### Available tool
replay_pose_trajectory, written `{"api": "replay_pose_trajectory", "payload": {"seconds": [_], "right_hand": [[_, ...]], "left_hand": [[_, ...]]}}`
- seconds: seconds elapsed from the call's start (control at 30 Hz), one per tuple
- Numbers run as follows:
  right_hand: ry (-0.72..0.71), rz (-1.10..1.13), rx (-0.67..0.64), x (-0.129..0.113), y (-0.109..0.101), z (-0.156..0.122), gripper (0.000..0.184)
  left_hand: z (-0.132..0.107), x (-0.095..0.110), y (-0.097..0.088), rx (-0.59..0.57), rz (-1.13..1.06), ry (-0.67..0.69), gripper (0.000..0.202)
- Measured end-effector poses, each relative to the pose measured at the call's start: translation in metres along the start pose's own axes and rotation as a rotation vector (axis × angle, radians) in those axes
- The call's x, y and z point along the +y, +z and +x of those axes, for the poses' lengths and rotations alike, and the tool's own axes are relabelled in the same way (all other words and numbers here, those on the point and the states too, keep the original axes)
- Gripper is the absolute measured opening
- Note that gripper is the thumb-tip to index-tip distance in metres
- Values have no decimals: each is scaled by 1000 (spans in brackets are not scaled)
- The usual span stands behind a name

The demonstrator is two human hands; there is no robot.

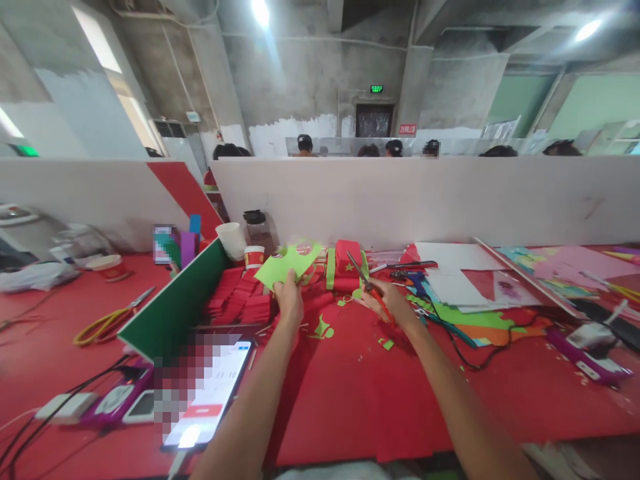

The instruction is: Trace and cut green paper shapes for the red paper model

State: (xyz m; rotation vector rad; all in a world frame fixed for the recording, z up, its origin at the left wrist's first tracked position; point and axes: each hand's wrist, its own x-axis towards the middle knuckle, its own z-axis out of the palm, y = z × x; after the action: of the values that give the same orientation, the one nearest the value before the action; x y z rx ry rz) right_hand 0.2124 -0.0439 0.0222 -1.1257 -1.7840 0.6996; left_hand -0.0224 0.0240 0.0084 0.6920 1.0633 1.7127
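My left hand pinches the lower edge of a bright green sheet, which is raised above the red table and has cut-outs along its far edge. In my right hand is a pair of scissors with orange-red handles, the blades pointing up and away to the left. A gap separates the blades from the sheet. Between my hands lie green paper scraps on the table. Just beyond stands a red block-shaped piece with a star on its front and green strips at its sides.
Stacks of folded red pieces lie left of centre beside a green divider. A charging phone is near my left forearm. Paper cups and a bottle stand behind. White sheets, tools and a black cable are at right.
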Motion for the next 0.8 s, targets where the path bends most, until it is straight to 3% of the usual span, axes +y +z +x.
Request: {"api": "replay_pose_trajectory", "payload": {"seconds": [0.07, 0.13, 0.23, 0.33, 0.43, 0.53, 0.7, 0.8], "right_hand": [[-21, -57, -6, 4, 3, 0, 12], [-43, -115, 3, 5, 5, -1, 11], [-73, -227, 14, 3, 6, -3, 10], [-106, -320, -27, 3, 7, -4, 17], [-166, -366, -81, 7, 10, -4, 19], [-199, -401, -108, 10, 16, -4, 14], [-205, -470, -121, 7, 18, -4, 15], [-177, -541, -115, -1, 10, -6, 19]], "left_hand": [[-2, 0, 3, -20, -80, -85, 22], [-6, 0, 4, -114, -48, -223, 28], [-14, 0, 4, -343, 129, -400, 42], [-25, -1, 5, -624, 320, -486, 52], [-38, -2, 7, -806, 442, -464, 50], [-46, -6, 7, -914, 486, -391, 42], [-40, -13, 6, -905, 504, -338, 42], [-31, -13, 4, -854, 674, -151, 31]]}}
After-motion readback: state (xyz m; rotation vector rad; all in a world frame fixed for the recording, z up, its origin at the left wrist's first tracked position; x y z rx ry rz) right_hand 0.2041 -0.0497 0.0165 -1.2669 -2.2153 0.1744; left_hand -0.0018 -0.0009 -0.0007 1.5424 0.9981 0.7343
